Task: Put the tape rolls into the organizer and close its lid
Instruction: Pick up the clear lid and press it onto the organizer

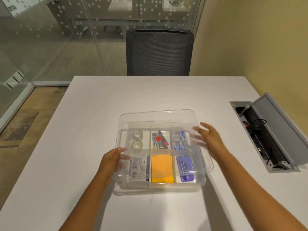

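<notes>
A single head-worn wide-angle camera looked forward and steeply down from the near edge of the plain white tabletop [100, 114]. It sat close above the clear plastic compartmented organizer [158, 184], which lay just below centre frame. Beyond the organizer, the view reached the dark grey mesh-backed office chair [159, 52] and the dotted glass partition wall [66, 30]. No second view existed to overlap it.
</notes>
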The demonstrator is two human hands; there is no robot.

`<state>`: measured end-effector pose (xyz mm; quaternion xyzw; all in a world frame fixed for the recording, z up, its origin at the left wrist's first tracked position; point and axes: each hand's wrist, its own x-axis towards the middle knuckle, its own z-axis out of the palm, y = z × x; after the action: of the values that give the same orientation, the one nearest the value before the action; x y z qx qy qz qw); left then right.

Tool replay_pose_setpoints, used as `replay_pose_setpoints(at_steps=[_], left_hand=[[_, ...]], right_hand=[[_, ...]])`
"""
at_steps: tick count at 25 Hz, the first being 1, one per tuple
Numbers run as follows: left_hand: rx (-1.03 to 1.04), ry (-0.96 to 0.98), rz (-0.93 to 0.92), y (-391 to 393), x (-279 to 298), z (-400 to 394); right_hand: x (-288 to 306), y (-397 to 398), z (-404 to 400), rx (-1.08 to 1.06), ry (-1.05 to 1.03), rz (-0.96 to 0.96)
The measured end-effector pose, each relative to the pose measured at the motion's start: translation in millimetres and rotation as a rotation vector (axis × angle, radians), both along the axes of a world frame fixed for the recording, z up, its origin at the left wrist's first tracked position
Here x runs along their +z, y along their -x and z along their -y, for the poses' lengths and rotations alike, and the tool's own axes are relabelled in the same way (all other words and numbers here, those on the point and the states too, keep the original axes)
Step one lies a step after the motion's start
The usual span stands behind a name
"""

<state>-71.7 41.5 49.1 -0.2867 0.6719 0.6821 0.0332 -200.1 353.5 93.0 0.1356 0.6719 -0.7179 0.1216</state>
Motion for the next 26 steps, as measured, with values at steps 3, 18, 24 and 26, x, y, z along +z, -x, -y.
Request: replay_pose_setpoints(at_steps=[3,18,24,26], left_hand=[[-0.019,0.251,0.056,3.0,-15.7,-12.5],[0.004,0.740,0.049,13.3,-23.2,-31.0],[0.079,0.734,-0.028,4.0,-30.0,-32.5],[0.051,0.717,-0.011,0.5,-34.7,-30.9]], right_hand=[[-45.3,-26.6,-1.8,0.028,-0.453,-0.137],[-79.4,-46.0,4.1,-0.005,-0.878,-0.185],[-85.9,-56.7,1.0,0.074,-0.825,-0.167],[-86.6,-59.6,2.6,0.075,-0.803,-0.146]])
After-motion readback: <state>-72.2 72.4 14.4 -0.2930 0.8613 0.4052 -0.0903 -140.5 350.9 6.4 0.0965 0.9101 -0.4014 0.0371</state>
